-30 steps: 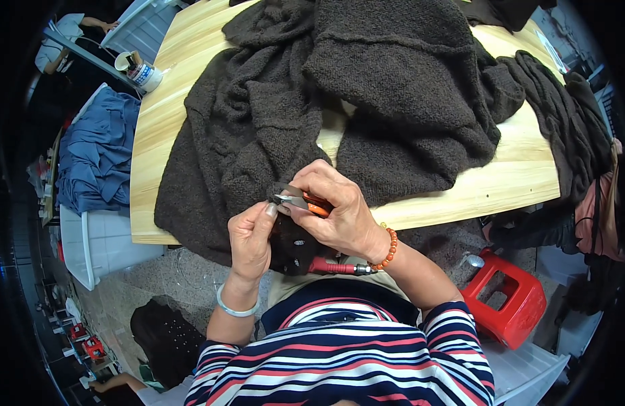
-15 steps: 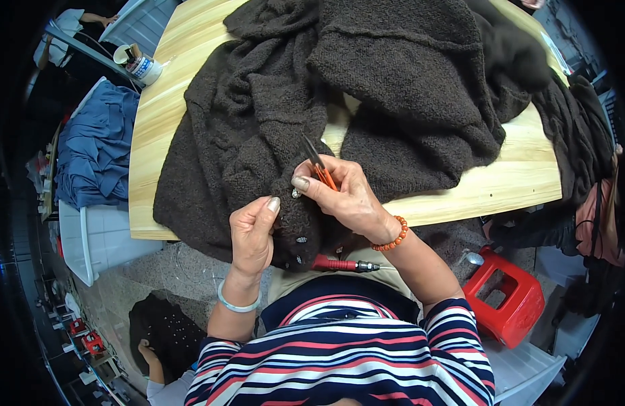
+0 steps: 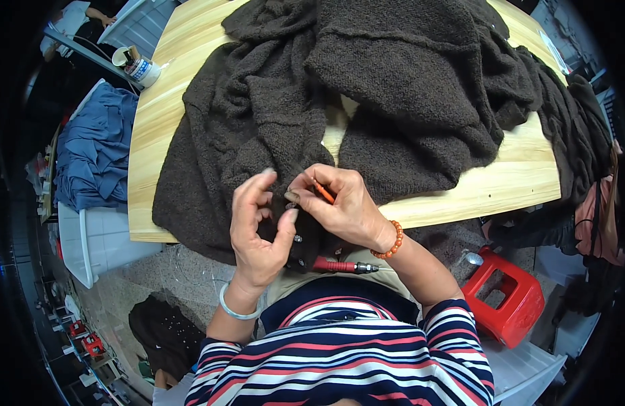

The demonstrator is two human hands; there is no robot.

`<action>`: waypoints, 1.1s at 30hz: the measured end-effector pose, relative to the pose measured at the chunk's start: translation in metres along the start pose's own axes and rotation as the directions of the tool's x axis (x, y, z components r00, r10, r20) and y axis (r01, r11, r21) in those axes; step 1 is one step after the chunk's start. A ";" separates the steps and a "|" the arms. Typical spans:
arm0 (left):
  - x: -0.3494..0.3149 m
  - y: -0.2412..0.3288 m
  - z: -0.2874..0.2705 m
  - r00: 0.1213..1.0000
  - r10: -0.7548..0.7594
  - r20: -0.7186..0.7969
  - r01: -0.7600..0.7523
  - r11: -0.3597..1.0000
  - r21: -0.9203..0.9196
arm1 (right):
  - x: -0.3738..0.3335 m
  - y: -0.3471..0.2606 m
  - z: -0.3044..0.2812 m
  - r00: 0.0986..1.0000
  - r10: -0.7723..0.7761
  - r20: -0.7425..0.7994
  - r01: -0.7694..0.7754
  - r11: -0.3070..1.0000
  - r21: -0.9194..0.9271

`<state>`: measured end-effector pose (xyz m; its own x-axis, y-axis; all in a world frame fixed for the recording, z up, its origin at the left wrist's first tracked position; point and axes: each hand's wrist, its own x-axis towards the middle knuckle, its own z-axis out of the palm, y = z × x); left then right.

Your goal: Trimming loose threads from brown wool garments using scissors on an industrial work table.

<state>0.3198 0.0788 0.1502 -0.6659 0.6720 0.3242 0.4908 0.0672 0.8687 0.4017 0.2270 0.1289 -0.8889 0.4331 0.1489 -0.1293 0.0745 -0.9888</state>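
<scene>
Snips (image 3: pixel 324 192) held over a brown knit (image 3: pixel 258 145)

The right hand (image 3: pixel 344 205) grips the orange-handled snips; what its fingertips pinch is too small to tell. Beside it, the left hand (image 3: pixel 260 227) is spread wide, thumb near those fingertips. The knit lies beneath, across the table (image 3: pixel 508 169) and over its near edge. A red tool (image 3: pixel 336 264) rests at the lap; a red stool (image 3: pixel 507 298) stands right, blue cloth (image 3: pixel 96 152) left.

Bright, even light is falling on the surface (image 3: pixel 157 135); the dark knit (image 3: pixel 407 81) is swallowing detail in its folds; the stool (image 3: pixel 519 311) is gleaming; the snips (image 3: pixel 324 192) are blurring toward their tips; fisheye distortion is curving the edges, corners sinking into black.
</scene>
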 end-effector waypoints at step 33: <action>-0.011 -0.012 -0.018 0.931 -0.356 0.083 0.323 0.693 -0.645 | -0.049 -0.044 0.000 0.991 -0.091 0.098 0.132 0.794 -0.593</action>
<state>0.3110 0.0572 0.1428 -0.7480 0.6626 -0.0390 -0.2373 -0.2120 0.9480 0.4514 0.2027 0.1649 -0.9123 0.3342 0.2366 0.0408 0.6491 -0.7596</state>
